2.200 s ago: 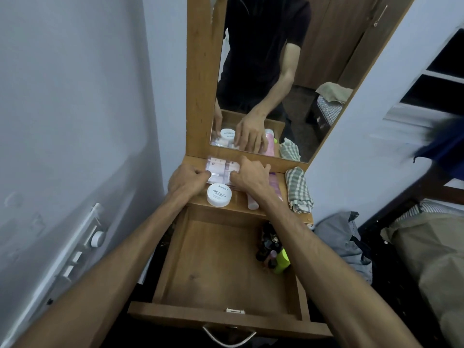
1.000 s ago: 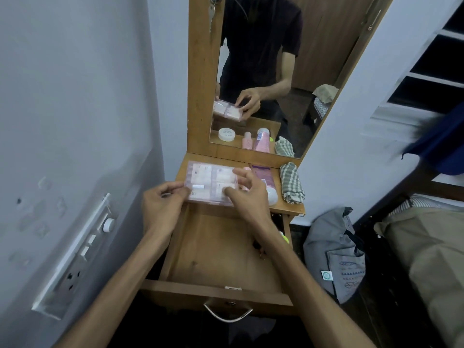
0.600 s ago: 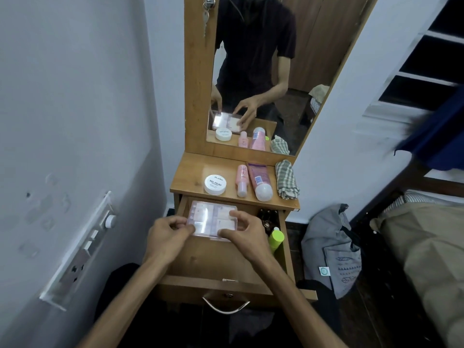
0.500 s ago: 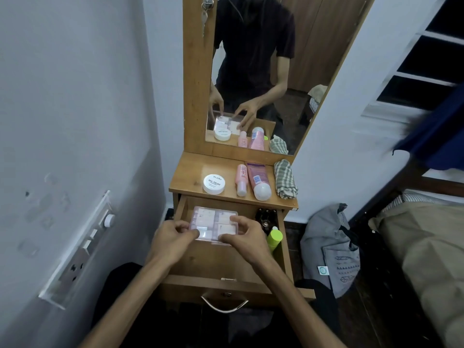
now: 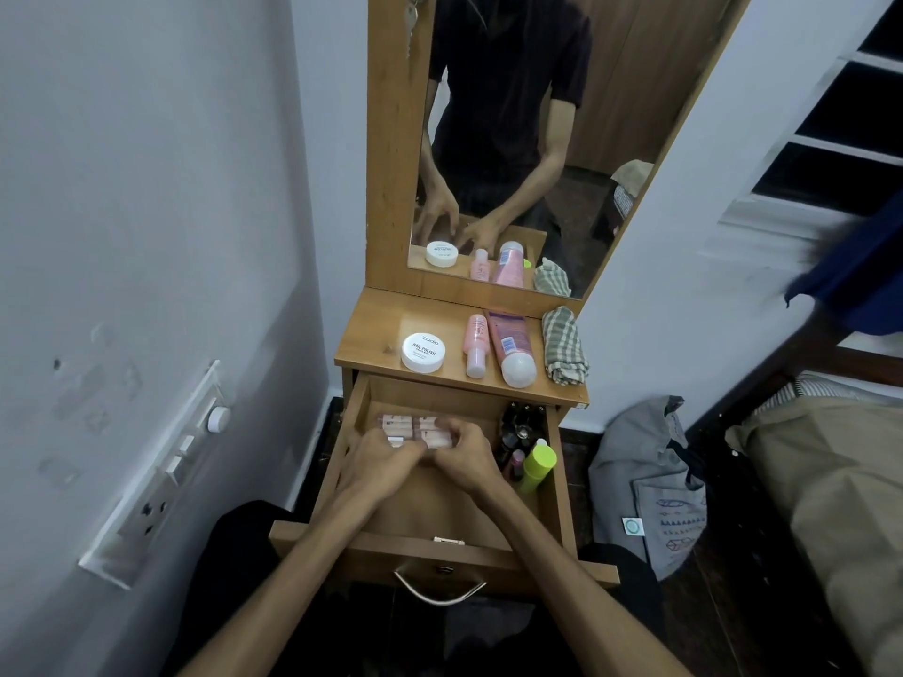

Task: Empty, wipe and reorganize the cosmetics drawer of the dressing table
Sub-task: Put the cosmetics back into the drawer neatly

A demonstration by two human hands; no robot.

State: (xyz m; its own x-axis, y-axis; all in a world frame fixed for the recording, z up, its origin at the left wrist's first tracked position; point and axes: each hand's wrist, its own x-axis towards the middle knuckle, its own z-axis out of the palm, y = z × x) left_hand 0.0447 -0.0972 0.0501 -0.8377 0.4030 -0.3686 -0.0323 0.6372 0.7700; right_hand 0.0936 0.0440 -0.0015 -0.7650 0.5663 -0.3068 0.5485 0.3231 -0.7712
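The wooden drawer of the dressing table stands pulled open. A clear compartment box of pale pink cosmetics lies low in the drawer's back left part. My left hand and my right hand both grip its near edge with curled fingers, hiding the front of the box. Dark small bottles and a lime-green capped bottle stand along the drawer's right side. On the tabletop lie a white nail-polish-remover tub, a small pink bottle, a pink tube and a folded checked cloth.
A mirror rises behind the tabletop and shows the person's hands. A wall switchboard sticks out on the left. A grey bag sits on the floor at the right, beside a bed. The drawer's metal handle faces me.
Both hands lifted the compartment box off the tabletop, brought it toward me and lowered it into the drawer's back left part. The tub, bottle and tube behind it came into view.
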